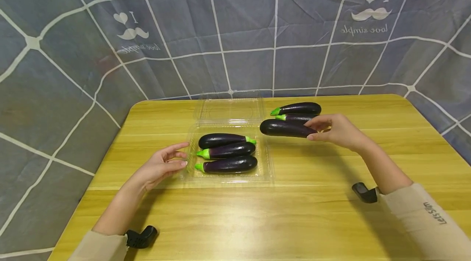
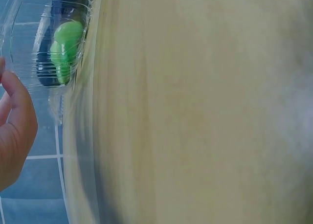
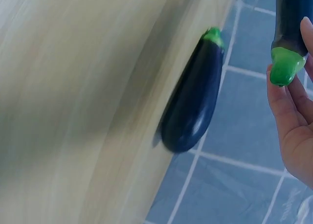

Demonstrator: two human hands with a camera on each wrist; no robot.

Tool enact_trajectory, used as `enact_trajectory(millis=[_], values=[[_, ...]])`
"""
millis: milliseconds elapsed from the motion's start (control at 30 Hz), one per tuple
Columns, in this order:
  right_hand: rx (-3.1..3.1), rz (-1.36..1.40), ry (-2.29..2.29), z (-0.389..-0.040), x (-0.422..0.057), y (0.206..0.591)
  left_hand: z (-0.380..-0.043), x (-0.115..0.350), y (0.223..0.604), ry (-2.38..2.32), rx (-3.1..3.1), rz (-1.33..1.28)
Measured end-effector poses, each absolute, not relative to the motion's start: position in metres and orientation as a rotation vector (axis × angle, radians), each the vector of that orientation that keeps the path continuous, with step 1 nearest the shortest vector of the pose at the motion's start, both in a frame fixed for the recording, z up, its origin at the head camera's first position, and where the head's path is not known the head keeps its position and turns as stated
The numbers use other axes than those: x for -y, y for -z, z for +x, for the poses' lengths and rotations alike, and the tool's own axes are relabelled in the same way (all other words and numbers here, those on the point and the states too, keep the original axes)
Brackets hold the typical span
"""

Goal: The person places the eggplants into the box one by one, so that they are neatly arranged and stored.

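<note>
My right hand [image 1: 336, 132] pinches an eggplant [image 1: 283, 128] near its stem end and holds it over the table, its rounded end pointing left. In the right wrist view the green cap [image 3: 286, 65] shows between thumb and fingers. Beyond it lie two more eggplants, the far one [image 1: 299, 108] in full sight and the nearer one [image 1: 292, 117] partly covered. To the left is a clear plastic clamshell box [image 1: 270, 163], its lid [image 1: 229, 109] folded back. Three eggplants [image 1: 229, 164] lie side by side inside. My left hand [image 1: 162, 166] has its loosely bent fingers right at the box's left wall.
Everything rests on a wood-grain table [image 1: 228, 220]. A grey cloth with white lines [image 1: 246, 28] hangs behind the table and along its sides. Each wrist wears a black device, one on the left [image 1: 141, 237] and one on the right [image 1: 365, 192].
</note>
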State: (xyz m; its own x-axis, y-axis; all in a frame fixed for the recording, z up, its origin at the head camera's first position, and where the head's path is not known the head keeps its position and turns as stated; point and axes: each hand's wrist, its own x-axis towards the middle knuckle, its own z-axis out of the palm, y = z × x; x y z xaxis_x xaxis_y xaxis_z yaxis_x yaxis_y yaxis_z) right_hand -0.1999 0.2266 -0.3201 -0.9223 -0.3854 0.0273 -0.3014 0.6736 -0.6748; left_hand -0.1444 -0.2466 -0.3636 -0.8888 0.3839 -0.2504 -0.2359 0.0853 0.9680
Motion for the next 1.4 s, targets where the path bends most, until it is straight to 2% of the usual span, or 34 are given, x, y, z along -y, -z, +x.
enact_trajectory(millis=[1000,1400], values=[[-2.535,-0.923,1.135,-0.185,-0.128,0.326,-0.146,0.245,0.366,-1.843,-1.948,0.122],[-2.484,-0.965,1.117,-0.174,-0.090,0.336,-0.143,0.244,0.362,-1.858,-1.936,0.127]])
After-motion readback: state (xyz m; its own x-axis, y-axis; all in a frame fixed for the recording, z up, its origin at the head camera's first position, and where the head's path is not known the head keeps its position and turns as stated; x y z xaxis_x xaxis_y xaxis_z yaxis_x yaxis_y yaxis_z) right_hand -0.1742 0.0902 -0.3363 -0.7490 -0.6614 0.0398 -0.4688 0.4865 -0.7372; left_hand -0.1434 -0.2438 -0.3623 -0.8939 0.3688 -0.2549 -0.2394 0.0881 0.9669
